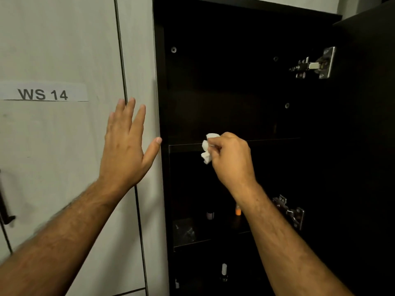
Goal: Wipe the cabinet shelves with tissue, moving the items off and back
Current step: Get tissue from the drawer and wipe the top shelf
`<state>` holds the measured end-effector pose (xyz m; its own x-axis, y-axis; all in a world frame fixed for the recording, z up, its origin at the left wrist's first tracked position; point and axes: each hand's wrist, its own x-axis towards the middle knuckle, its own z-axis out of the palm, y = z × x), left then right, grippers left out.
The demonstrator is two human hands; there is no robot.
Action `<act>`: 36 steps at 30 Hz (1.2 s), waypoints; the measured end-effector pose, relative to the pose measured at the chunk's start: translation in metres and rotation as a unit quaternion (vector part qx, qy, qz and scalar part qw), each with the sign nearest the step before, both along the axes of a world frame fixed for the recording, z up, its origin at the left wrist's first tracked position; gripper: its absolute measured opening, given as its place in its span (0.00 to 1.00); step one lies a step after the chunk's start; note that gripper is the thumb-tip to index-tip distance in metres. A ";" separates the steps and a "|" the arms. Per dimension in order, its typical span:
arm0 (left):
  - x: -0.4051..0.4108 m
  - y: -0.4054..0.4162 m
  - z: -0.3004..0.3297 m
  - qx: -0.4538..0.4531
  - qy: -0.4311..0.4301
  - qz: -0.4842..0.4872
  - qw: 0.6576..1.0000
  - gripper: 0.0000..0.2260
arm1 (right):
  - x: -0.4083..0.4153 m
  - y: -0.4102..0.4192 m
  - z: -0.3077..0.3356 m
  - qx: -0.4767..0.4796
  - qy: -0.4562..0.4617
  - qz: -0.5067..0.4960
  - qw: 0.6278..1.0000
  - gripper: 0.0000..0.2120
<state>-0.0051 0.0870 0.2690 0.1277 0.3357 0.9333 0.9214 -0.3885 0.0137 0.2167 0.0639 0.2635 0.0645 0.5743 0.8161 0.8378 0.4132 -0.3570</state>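
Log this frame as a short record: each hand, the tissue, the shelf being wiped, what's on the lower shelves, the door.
left hand: open, fingers straight, flat against the pale panel beside the cabinet
right hand: grip on the tissue
tissue: crumpled, white, at the front edge of the upper shelf
upper shelf: no items visible; interior dark
lower shelves: orange bottle, small dark bottle, white bottle
door: open, upper hinge exposed

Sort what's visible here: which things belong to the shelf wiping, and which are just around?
Job: tissue gripped in right hand; upper shelf; lower shelf with small orange bottle.

Around: WS 14 label; hinges; left hand flat on the pale door.
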 end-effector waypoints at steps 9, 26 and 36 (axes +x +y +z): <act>-0.035 -0.003 -0.008 -0.018 0.005 -0.007 1.000 0.31 | -0.078 -0.005 0.003 -0.002 -0.009 0.034 0.999 0.07; -0.005 -0.003 -0.009 -0.029 -0.036 -0.097 0.994 0.31 | -0.057 -0.005 -0.018 0.082 0.065 0.071 0.992 0.08; 0.007 -0.001 -0.008 -0.021 -0.019 -0.075 0.997 0.31 | -0.041 -0.002 0.001 0.052 -0.055 0.001 0.997 0.08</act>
